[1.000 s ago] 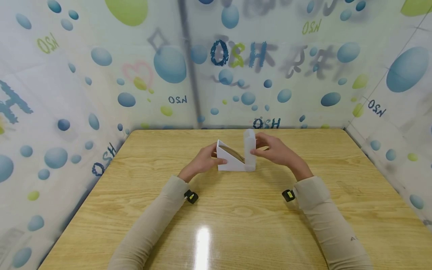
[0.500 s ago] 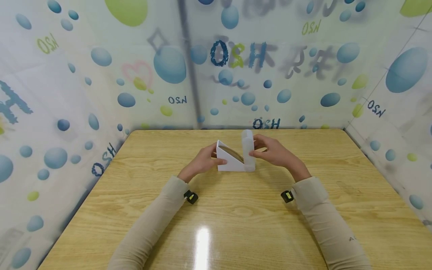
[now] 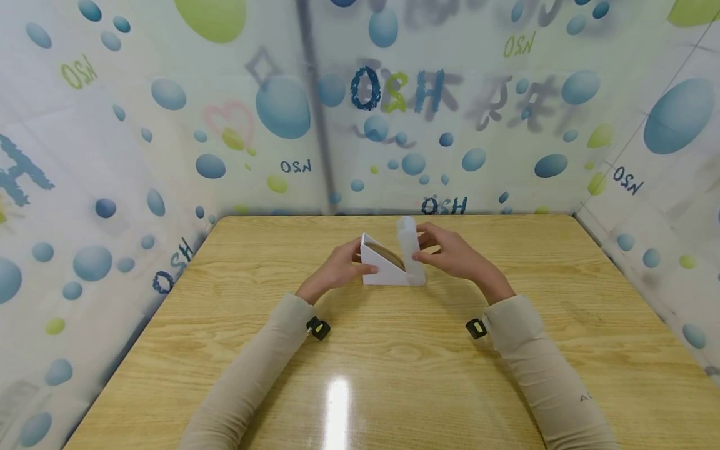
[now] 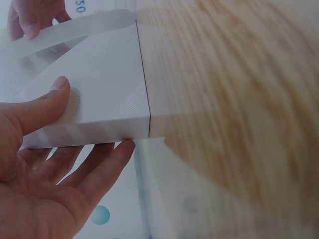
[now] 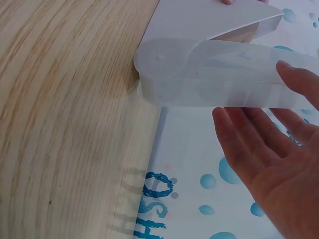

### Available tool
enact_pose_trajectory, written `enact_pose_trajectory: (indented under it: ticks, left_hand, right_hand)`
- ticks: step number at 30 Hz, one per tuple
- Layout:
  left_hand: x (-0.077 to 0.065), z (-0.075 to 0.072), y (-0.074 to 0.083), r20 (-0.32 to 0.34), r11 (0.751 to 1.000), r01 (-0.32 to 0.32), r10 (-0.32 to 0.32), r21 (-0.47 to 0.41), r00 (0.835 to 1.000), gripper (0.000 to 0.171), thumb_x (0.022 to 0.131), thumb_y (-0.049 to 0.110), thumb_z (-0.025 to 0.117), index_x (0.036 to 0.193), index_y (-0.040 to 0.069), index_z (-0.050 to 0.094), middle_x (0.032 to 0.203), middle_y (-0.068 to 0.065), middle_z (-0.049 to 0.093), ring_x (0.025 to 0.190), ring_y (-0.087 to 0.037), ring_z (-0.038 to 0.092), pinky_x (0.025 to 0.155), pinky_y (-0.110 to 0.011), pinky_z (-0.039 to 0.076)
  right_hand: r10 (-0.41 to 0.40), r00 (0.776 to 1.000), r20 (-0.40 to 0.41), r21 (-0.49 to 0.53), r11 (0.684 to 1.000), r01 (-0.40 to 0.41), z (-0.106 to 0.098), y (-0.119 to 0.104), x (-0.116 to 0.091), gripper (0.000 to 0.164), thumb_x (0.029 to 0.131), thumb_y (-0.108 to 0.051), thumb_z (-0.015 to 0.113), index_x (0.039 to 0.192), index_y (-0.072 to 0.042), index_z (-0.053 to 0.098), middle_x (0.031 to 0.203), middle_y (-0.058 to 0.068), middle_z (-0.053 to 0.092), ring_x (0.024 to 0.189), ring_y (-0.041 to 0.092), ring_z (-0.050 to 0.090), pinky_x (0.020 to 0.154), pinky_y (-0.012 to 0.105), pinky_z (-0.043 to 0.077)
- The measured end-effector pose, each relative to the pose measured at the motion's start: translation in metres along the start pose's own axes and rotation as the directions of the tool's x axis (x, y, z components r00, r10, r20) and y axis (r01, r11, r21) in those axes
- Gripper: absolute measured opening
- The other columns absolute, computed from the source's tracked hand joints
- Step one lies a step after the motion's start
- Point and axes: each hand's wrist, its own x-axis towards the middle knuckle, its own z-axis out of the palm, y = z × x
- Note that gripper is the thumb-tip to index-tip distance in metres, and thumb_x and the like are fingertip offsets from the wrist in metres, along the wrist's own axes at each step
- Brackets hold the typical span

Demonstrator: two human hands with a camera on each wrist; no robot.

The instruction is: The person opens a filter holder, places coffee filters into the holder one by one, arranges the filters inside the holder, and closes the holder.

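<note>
A white box [image 3: 382, 273] with a slanted open top stands on the table, thin brown sheets [image 3: 385, 253] showing in its opening. Its frosted translucent lid [image 3: 409, 250] is hinged at the right end and stands raised, leaning slightly left over the box. My left hand [image 3: 339, 265] grips the tall left end, thumb on the near face [image 4: 99, 74] and fingers along the end and behind. With thumb on the near side and fingers on the outer side, my right hand [image 3: 452, 251] holds the lid, also seen side-on in the right wrist view as the translucent lid [image 5: 234, 74].
The box sits toward the far side of the wooden table [image 3: 394, 350]. Behind it rises a wall covering [image 3: 484, 125] printed with blue and green dots. Dark wrist cameras [image 3: 319, 328] hang at both cuffs.
The lid has tipped a little further left toward the box's opening, the right hand moving left with it. The left hand and the box have stayed in place.
</note>
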Motion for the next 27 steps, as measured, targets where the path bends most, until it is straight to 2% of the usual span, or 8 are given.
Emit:
enact_pose_trajectory:
  ticks: [16, 27]
  left_hand:
    - [0.0003, -0.0006, -0.0019, 0.002, 1.000, -0.023, 0.023, 0.005, 1.000, 0.045, 0.094, 0.011, 0.076, 0.136, 0.009, 0.058, 0.127, -0.014, 0.069, 0.113, -0.031, 0.070, 0.103, -0.046, 0.055]
    - [0.0003, -0.0003, -0.0010, 0.002, 1.000, -0.014, 0.014, -0.001, 1.000, 0.045, 0.094, 0.011, 0.076, 0.135, 0.010, 0.058, 0.127, -0.013, 0.069, 0.113, -0.032, 0.070, 0.102, -0.047, 0.056]
  right_hand:
    - [-0.024, 1.000, 0.008, -0.012, 1.000, 0.024, 0.0082, -0.0015, 0.0029, 0.055, 0.101, -0.013, 0.067, 0.150, -0.007, 0.042, 0.135, 0.022, 0.064, 0.125, 0.038, 0.063, 0.097, 0.055, 0.056]
    - [-0.029, 0.999, 0.012, -0.013, 0.999, 0.030, 0.0104, -0.0024, 0.0042, 0.052, 0.101, -0.015, 0.067, 0.148, -0.007, 0.046, 0.134, 0.020, 0.064, 0.124, 0.037, 0.063, 0.097, 0.055, 0.057]
